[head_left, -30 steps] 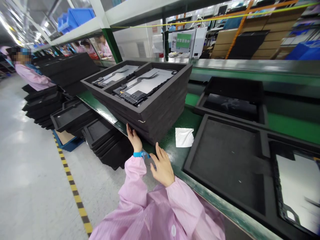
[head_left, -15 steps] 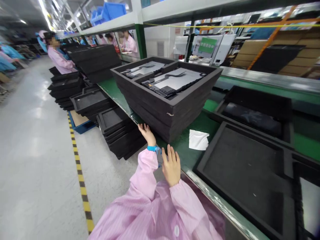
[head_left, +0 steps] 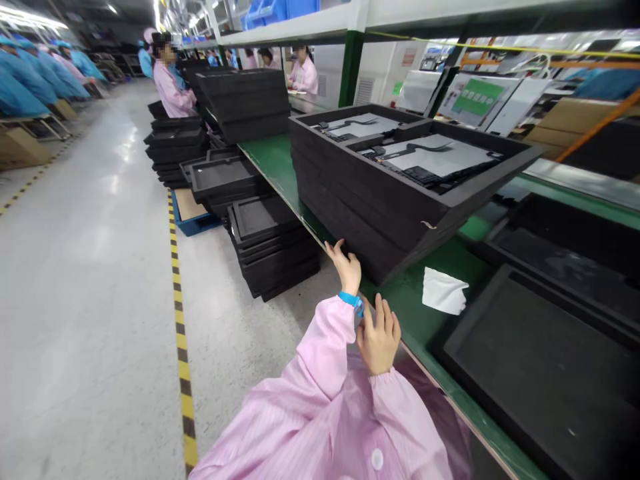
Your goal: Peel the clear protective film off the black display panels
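Observation:
A tall stack of black foam trays stands on the green bench; the top tray holds two grey panels. My left hand rests with fingers stretched against the stack's lower near corner and holds nothing. A blue band circles that wrist. My right hand hovers just behind, fingers extended and touching the left sleeve cuff near the band, empty. Both arms wear pink sleeves.
A white paper lies on the bench beside the stack. An empty black tray sits to the right. More tray stacks stand on the floor at left, along a yellow-black floor line. Other workers stand farther down the line.
The view has swung left, so the stack and hands sit further right in the picture. My left hand stays on the stack's corner; my right hand stays by the wristband.

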{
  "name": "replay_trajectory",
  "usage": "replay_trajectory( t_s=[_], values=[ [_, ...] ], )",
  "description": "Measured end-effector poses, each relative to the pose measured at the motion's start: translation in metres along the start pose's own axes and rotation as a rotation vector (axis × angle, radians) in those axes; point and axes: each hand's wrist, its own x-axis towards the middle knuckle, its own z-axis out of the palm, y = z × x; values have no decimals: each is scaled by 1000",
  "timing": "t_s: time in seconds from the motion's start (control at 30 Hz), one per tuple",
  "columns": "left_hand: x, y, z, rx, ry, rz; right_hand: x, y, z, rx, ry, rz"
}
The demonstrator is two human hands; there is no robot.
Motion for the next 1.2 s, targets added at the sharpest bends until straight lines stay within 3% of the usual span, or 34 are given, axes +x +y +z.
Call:
replay_trajectory(
  t_s=[0.5,0.93,1.07,1.2],
  values=[
    [-10,25,-4,107,-123,75,0,-2,7,-40,78,-10],
    [-17,25,-4,188,-156,315,2,-3,5,-46,85,-5],
    [-18,34,-4,207,-169,438,2,-2,4,-38,91,-9],
    [-18,51,-7,213,-120,469,1,-1,6,-20,104,-10]
  ],
)
